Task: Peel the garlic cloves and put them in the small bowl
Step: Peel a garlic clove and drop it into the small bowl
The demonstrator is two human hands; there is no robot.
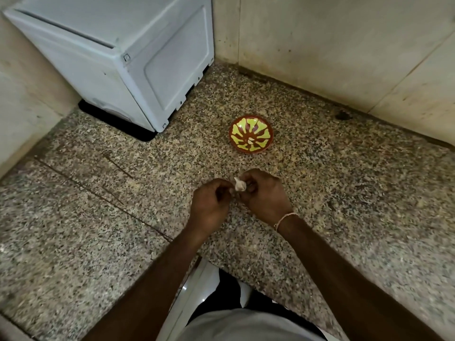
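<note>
Left hand (211,200) and right hand (263,195) pinch a garlic clove (239,185) mid-frame, bare countertop (98,230) between them and the small bowl (251,134) above.

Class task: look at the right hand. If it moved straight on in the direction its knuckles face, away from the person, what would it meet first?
Probably the small bowl, beyond the right hand on the speckled counter. Only bare counter shows between them, though depth is uncertain.

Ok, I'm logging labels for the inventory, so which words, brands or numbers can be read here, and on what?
None can be read.
White appliance: no legible lettering; a small mark near its corner is too small to tell.
Small bowl: painted yellow pattern only, no text.
Counter: nothing written.
</note>
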